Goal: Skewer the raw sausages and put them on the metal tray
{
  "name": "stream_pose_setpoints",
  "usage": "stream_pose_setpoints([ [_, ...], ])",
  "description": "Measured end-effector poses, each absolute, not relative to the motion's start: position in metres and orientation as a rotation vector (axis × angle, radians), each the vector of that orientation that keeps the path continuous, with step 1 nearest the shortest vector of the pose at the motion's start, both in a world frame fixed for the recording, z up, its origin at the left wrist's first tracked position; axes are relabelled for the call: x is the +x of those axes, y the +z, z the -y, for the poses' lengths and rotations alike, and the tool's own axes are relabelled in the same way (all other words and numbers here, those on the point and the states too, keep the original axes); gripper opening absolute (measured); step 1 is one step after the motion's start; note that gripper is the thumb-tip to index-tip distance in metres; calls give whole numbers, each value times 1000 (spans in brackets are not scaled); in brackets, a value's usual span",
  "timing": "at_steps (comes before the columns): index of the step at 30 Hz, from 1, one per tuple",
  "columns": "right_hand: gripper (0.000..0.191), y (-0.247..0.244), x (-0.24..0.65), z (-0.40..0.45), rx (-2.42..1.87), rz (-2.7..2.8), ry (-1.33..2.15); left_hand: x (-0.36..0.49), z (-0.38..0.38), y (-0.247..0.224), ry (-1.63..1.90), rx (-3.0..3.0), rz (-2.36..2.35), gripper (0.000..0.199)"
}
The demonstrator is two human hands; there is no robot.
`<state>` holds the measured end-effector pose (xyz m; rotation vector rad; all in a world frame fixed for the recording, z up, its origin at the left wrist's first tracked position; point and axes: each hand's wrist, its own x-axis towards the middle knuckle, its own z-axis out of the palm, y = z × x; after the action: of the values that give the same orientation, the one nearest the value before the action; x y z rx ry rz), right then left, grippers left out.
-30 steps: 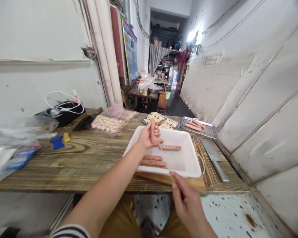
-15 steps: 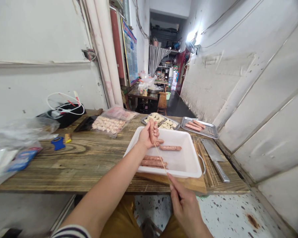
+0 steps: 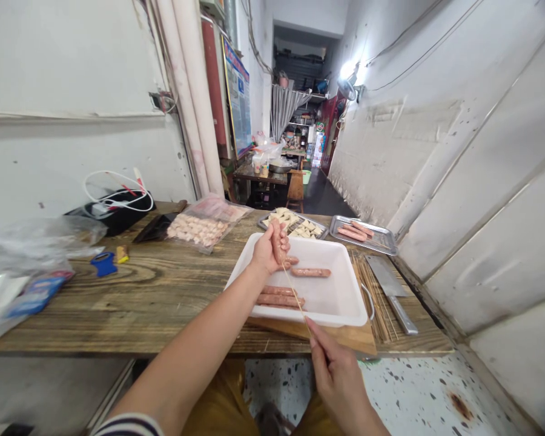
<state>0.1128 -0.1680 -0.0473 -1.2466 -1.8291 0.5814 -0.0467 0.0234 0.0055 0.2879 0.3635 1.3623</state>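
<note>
Since our left hand (image 3: 267,253) curls closed round a sausage (image 3: 278,241) above the white tray (image 3: 355,292), our right hand (image 3: 338,375) pinches a bamboo skewer (image 3: 296,297) narrowly, its far end running up to that sausage; other sausages (image 3: 311,272) lie in the tray.

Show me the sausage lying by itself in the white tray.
It's the lone sausage in the middle of the white tray, apart from the sausages bunched near the front wall.

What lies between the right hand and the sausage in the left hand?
A thin wooden skewer, seen in the head view, runs from the right hand up to that sausage.
</note>
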Motion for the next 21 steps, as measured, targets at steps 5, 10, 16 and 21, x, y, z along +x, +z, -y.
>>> stream_pose_setpoints([
  [5,43,-40,112,167,-1290,1846,622,-45,-20,8,1382,286,-381,25],
  [10,41,-30,109,164,-1299,1839,636,-44,-21,6,1413,352,-386,25],
  [16,40,-27,109,162,-1299,1811,659,-44,-22,3,1413,422,-380,23],
  [21,41,-28,106,158,-1287,1793,679,-44,-21,4,1415,364,-379,23],
])
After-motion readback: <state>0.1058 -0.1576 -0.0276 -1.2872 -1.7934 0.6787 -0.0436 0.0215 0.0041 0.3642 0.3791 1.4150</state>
